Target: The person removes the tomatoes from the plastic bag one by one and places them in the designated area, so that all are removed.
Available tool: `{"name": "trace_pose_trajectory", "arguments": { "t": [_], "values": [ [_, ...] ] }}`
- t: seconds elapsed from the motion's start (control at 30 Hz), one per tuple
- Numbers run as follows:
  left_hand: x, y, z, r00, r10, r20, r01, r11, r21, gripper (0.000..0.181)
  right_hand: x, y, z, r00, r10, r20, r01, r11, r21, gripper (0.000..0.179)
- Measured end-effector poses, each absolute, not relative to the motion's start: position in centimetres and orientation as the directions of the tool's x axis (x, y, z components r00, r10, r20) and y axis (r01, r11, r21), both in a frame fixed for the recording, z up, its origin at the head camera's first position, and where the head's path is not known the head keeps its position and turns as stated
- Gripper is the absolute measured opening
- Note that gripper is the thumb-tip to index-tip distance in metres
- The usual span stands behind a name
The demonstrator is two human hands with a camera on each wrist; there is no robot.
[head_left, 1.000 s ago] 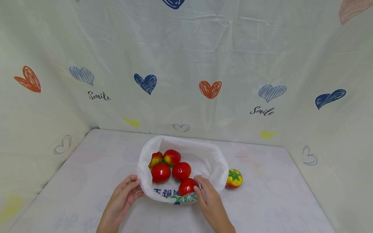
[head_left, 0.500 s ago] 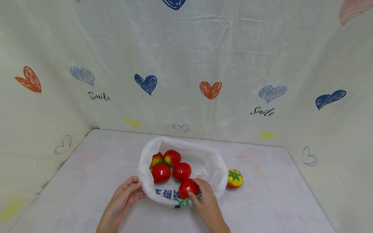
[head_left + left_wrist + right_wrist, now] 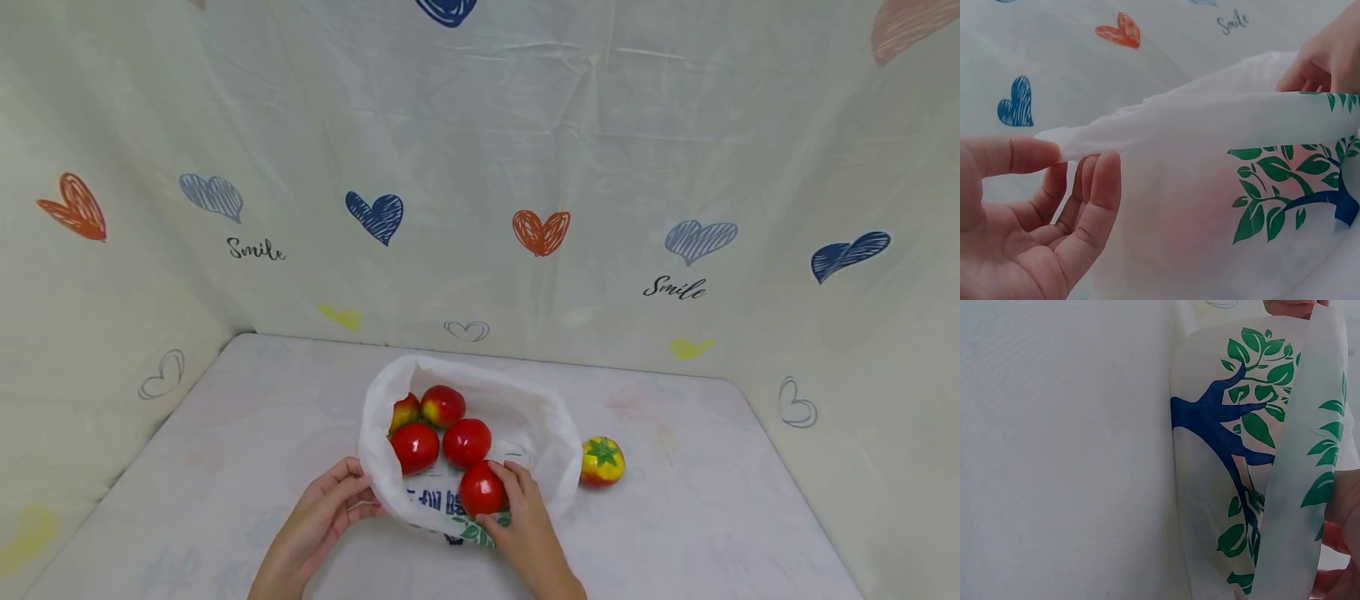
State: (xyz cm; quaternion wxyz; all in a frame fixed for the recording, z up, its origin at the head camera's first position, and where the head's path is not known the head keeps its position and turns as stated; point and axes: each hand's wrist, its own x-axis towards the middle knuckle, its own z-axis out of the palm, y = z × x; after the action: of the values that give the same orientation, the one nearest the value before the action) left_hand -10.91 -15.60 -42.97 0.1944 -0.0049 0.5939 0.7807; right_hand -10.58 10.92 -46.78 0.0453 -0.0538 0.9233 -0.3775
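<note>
Heart-printed sheeting (image 3: pixel 465 158) is backing the table (image 3: pixel 712 517). Left hand (image 3: pixel 318 518) is pinching the white bag (image 3: pixel 378 425) by its rim; right hand (image 3: pixel 527 521) is gripping a red fruit (image 3: pixel 478 490) inside; a yellow-topped fruit (image 3: pixel 602 462) is lying outside.

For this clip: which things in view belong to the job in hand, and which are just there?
In the job:
- white bag, rim pinched by the left hand
- front red fruit inside it, gripped by the right hand
- four other fruits in the bag
- probably the lone fruit outside, beside it

Just there:
- table
- heart-print backdrop
</note>
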Motion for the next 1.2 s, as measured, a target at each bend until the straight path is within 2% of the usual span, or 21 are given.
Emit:
{"name": "trace_pose_trajectory", "arguments": {
  "t": [0.47, 0.8, 1.2],
  "values": [
    [-10.7, -15.4, -42.8, -0.916, 0.329, -0.23, -0.307, -0.203, 0.93, 0.007, -10.9, 10.8, -47.9, -0.986, -0.166, 0.014, -0.129, 0.712, -0.691, 0.078],
    [-10.7, -15.5, -42.8, -0.914, 0.331, -0.235, -0.311, -0.197, 0.93, 0.006, -10.9, 11.0, -48.0, -0.984, -0.171, 0.044, -0.157, 0.732, -0.663, 0.074],
    [-10.7, -15.5, -42.7, -0.918, 0.295, -0.264, -0.325, -0.181, 0.928, 0.009, -11.0, 11.2, -47.8, -0.986, -0.162, 0.025, -0.136, 0.718, -0.683, 0.071]
  ]
}}
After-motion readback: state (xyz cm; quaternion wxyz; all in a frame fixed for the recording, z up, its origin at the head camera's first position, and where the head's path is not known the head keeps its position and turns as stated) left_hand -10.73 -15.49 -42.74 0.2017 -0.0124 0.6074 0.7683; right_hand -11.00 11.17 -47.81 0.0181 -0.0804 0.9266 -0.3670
